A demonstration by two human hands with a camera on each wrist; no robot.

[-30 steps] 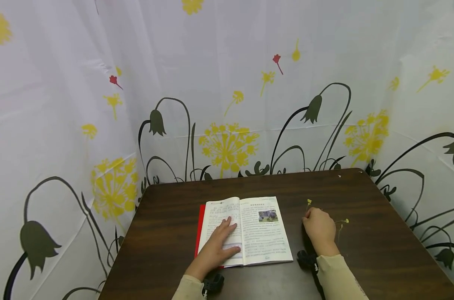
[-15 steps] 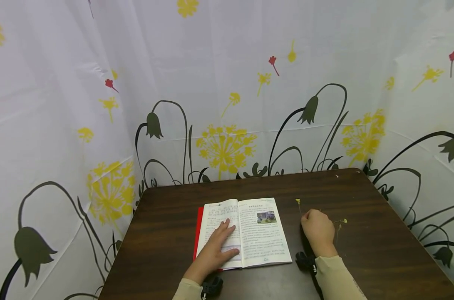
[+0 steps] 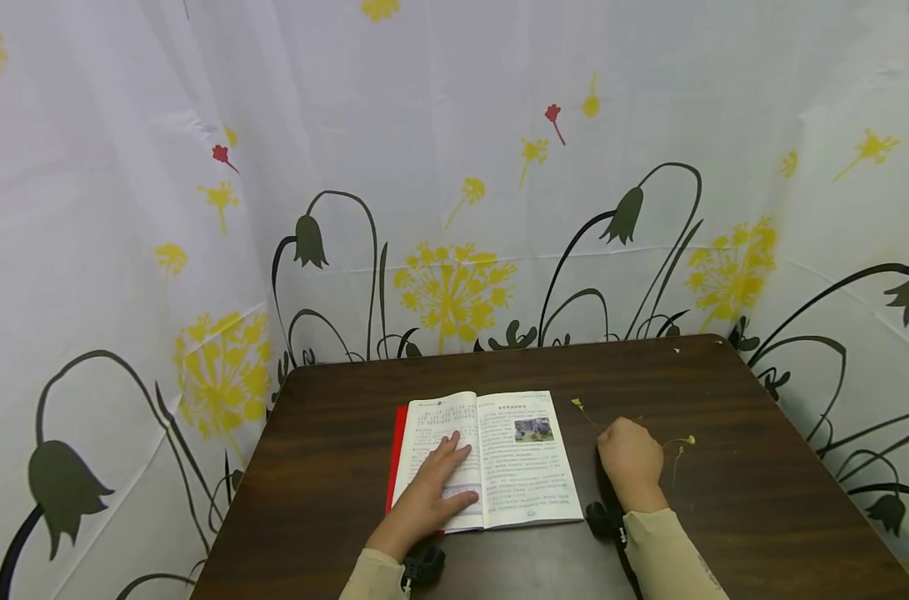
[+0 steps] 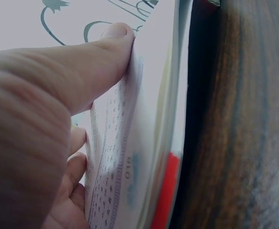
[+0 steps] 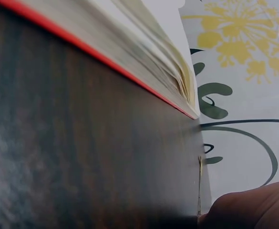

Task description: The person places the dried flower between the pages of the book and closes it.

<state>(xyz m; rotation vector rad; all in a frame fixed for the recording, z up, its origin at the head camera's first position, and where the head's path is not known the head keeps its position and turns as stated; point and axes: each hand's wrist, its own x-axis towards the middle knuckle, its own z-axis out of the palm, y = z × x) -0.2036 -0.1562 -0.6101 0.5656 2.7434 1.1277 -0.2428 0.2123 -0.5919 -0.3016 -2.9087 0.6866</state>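
Observation:
An open book (image 3: 529,492) with a red cover lies on the table, a small colour picture on its right page. My left hand (image 3: 432,492) rests with spread fingers on the left page; in the left wrist view its thumb (image 4: 106,57) lies over the page near the edge. To the right of the book, my right hand (image 3: 631,463) is curled and pinches a thin stemmed yellow flower (image 3: 577,403), whose head points up and left. The right wrist view shows the stem (image 5: 200,186) at the fingertip. More small yellow flowers (image 3: 690,439) lie just right of that hand.
The dark wooden table (image 3: 784,500) reaches back to a white curtain (image 3: 439,125) printed with flowers. A tiny pale speck (image 3: 676,351) lies near the table's far right. Both wrists wear black devices (image 3: 606,521).
The pinched flower's head has swung left toward the book, and my right hand has shifted slightly left. My left hand has stayed on the page. The head view has moved a little.

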